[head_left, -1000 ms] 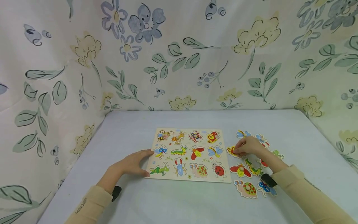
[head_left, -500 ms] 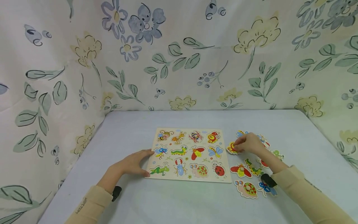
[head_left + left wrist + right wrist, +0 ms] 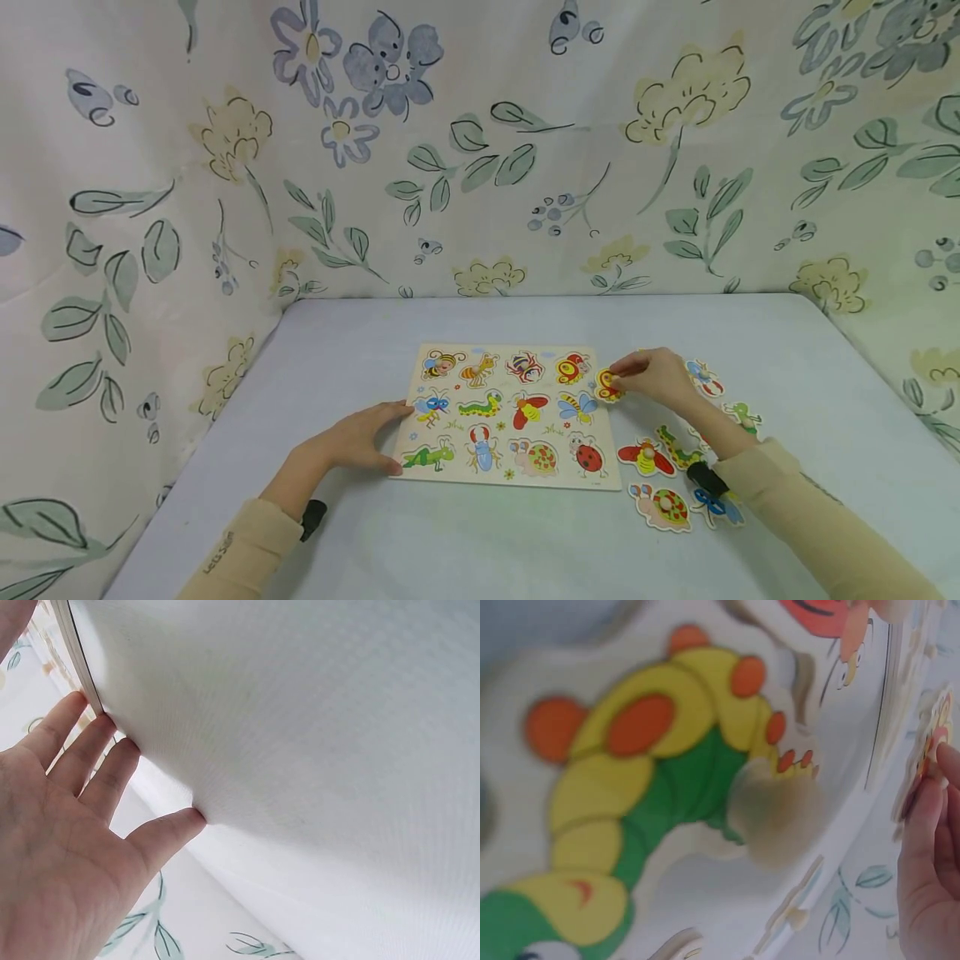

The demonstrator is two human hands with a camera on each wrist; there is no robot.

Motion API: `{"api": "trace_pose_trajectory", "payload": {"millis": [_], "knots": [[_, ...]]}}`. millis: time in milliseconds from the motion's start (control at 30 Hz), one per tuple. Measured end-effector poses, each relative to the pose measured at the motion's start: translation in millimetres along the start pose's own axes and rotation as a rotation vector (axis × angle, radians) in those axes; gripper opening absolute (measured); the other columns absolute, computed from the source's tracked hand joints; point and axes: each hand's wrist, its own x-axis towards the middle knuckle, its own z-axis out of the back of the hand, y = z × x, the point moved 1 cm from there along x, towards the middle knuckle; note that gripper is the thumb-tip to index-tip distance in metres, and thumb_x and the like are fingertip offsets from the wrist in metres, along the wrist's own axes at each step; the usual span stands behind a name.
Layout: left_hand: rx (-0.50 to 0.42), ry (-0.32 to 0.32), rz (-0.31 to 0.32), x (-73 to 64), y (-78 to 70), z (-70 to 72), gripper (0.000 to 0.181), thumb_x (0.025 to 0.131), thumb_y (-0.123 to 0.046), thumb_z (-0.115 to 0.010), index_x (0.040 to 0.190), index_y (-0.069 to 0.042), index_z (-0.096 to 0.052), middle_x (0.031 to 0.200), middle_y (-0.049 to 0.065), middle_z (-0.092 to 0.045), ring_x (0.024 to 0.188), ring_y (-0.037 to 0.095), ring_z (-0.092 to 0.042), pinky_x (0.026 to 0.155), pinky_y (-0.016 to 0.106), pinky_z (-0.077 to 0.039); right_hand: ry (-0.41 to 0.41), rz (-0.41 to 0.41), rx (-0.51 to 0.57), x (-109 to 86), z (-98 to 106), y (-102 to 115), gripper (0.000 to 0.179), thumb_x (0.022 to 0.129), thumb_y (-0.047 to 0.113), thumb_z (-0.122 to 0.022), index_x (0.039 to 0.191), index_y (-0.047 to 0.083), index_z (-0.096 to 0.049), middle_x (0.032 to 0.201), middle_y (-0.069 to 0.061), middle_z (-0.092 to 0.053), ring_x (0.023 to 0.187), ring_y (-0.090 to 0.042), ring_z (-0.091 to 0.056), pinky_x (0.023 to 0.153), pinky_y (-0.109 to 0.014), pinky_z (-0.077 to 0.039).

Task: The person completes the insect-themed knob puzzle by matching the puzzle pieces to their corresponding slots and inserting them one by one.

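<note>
My right hand [image 3: 660, 379] pinches a red-and-yellow puzzle piece [image 3: 606, 387] between thumb and fingers, over the right edge of the insect puzzle board [image 3: 465, 475]. In the right wrist view the same piece [image 3: 924, 757] shows edge-on at the right, partly covered by the fingers. On the board are rows of pictured insects, a red-and-yellow one at top right and a ladybug [image 3: 587, 456] at bottom right. My left hand [image 3: 360, 435] rests with spread fingers against the board's left edge; in the left wrist view the fingertips [image 3: 109, 720] touch its side.
Loose pieces lie right of the board: a red-winged bug [image 3: 647, 457], a caterpillar [image 3: 678, 447], a snail [image 3: 662, 507], a blue insect [image 3: 716, 506], a stag beetle [image 3: 705, 377] and a green insect [image 3: 742, 415]. The right forearm passes over some. Floral cloth [image 3: 480, 208] stands behind the white table.
My right hand has lifted the red-and-yellow piece from among the loose ones and carried it left to the board's right edge. The left hand stays in place.
</note>
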Motion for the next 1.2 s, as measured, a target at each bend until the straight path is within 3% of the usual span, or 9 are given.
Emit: {"api": "trace_pose_trajectory", "payload": {"millis": [867,1200], "knots": [[0.021,0.003,-0.011,-0.6,5.4,-1.0,0.091,0.072,-0.037,-0.082,0.145,-0.003,-0.042,0.151,0.019,-0.038,0.138,0.042,-0.034,0.11,0.059,-0.031,0.018,0.024,0.037,31.1,-25.8,27.4,0.016,0.084,0.01,-0.074,0.095,-0.001,-0.074,0.086,-0.01,-0.072,0.08,-0.022,-0.063,0.063,-0.026,-0.049],[0.025,-0.003,-0.009,0.3,4.0,-0.4,0.09,0.072,-0.036,-0.083,0.145,-0.003,-0.043,0.151,0.018,-0.039,0.138,0.042,-0.034,0.11,0.059,-0.031,0.026,0.068,0.001,34.6,-23.0,37.7,0.017,0.084,0.008,-0.075,0.095,-0.004,-0.073,0.092,-0.015,-0.072,0.082,-0.024,-0.063,0.064,-0.026,-0.049]]}}
